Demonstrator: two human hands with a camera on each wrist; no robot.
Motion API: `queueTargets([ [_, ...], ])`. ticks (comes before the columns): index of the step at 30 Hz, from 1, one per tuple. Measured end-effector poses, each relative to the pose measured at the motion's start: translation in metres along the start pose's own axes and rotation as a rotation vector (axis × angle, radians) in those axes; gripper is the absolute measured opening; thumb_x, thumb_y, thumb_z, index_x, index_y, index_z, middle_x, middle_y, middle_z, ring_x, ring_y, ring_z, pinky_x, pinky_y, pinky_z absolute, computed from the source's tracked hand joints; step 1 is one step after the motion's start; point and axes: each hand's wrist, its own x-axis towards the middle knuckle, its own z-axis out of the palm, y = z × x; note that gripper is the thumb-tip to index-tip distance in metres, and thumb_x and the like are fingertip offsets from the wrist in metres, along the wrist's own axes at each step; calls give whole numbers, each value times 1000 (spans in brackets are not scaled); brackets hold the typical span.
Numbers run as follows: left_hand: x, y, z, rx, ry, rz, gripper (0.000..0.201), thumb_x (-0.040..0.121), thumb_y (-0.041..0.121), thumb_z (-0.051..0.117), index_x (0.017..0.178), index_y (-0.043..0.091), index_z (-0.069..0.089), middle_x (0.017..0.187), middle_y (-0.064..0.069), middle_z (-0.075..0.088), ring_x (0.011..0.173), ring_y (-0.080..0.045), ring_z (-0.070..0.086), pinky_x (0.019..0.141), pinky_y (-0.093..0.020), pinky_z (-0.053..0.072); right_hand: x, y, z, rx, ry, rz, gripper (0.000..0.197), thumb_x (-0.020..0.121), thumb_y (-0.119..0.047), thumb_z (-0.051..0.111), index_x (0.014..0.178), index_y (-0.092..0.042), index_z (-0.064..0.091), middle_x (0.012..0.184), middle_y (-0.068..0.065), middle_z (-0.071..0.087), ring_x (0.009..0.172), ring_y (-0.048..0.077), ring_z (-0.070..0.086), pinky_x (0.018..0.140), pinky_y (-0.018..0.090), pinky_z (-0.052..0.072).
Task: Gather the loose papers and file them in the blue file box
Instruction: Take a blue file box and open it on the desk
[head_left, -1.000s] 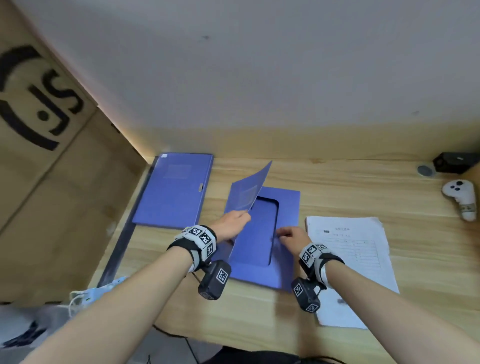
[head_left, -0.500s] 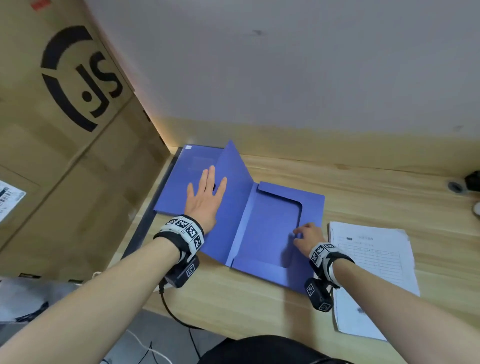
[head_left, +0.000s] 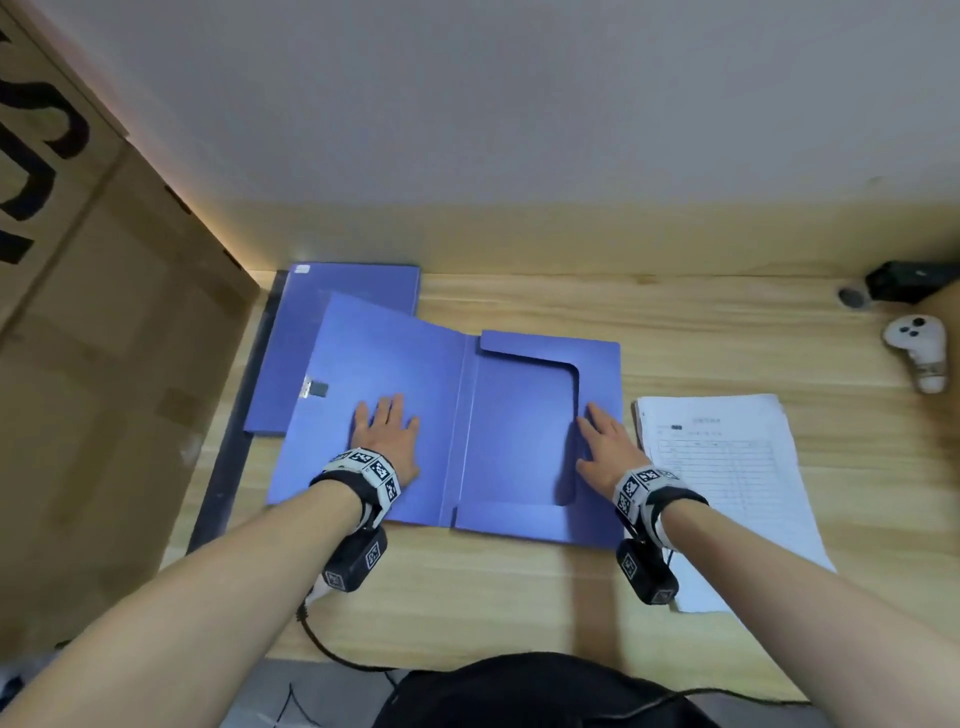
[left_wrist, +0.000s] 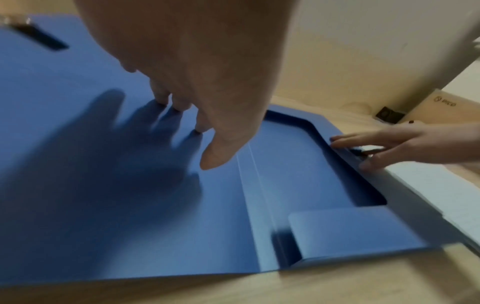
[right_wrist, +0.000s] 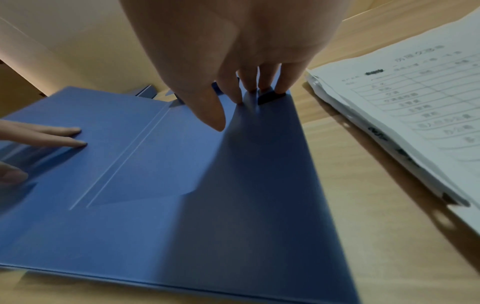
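The blue file box (head_left: 509, 415) lies spread wide on the wooden desk, its cover (head_left: 379, 364) folded out to the left. My left hand (head_left: 387, 436) presses flat on the inside of that cover, fingers straight (left_wrist: 179, 107). My right hand (head_left: 605, 447) rests flat on the right flap of the box, fingertips touching the flap's edge (right_wrist: 249, 90). A stack of white printed papers (head_left: 727, 483) lies on the desk just right of the box, beside my right wrist. Neither hand holds anything.
A second blue file box (head_left: 332, 306), closed, lies at the back left, partly under the folded-out cover. A large cardboard box (head_left: 104, 338) stands on the left. A white controller (head_left: 917, 353) and a black device (head_left: 904, 283) sit at the far right.
The cover, raised a second ago, has been folded out to the left and now lies flat. My left hand followed it down and presses on it. My right hand stayed on the right flap.
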Motion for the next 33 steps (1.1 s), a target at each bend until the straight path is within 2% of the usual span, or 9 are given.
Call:
queueTargets([
  [4,18,4,12,-78,-15,11,76,92,29,44,156,22,4,164,-12,-15,152,-30,-6,120,-52,7,9,3,-3,-19,1,19,75,91,-24,54,155,-9,16,165,9,-3,152,25,1,123,34,8],
  [12,32,17,-5,-75,-14,1,67,91,37,40,152,20,21,164,-16,3,149,-36,13,116,-50,19,19,14,-17,21,32,8,70,92,-22,53,153,-10,23,165,5,4,152,22,8,122,35,17],
  [15,33,21,-18,-111,-35,-10,58,89,39,41,143,19,39,159,-19,18,140,-36,31,110,-47,27,12,17,-25,125,82,1,61,91,-18,53,149,-10,35,163,3,16,148,24,23,116,37,29],
  [18,29,32,-32,-156,0,15,48,89,37,42,131,15,49,143,-16,41,128,-34,43,102,-45,32,0,29,-31,216,181,21,52,90,-11,52,141,-10,47,157,6,32,139,29,37,111,38,36],
  [23,15,79,-55,-260,79,127,38,88,29,43,121,12,49,127,-11,54,118,-33,50,94,-43,39,-29,83,-31,272,211,126,51,90,-13,52,140,-9,48,154,10,36,140,29,36,114,37,31],
  [25,11,107,-63,-357,96,193,44,88,27,45,130,11,45,133,-12,52,120,-34,51,93,-43,42,-41,108,-32,271,237,179,48,91,-16,52,139,-9,48,152,11,38,138,29,37,113,37,31],
  [27,5,139,-68,-475,87,277,63,90,24,48,148,18,28,147,-10,42,131,-34,46,101,-45,43,-54,133,-33,269,263,256,45,95,-22,49,138,-9,48,150,11,39,137,28,39,111,39,35],
  [29,-3,172,-73,-564,94,380,72,90,21,51,154,25,18,156,-6,33,139,-30,39,108,-46,39,-66,160,-33,257,273,337,47,95,-23,49,140,-9,45,151,10,37,137,28,38,111,42,37],
  [33,-13,238,-76,-677,41,555,65,91,13,51,152,21,28,152,-5,40,136,-25,43,109,-41,38,-83,204,-38,244,278,481,54,88,-23,63,136,-6,44,142,14,42,130,32,42,105,43,41],
])
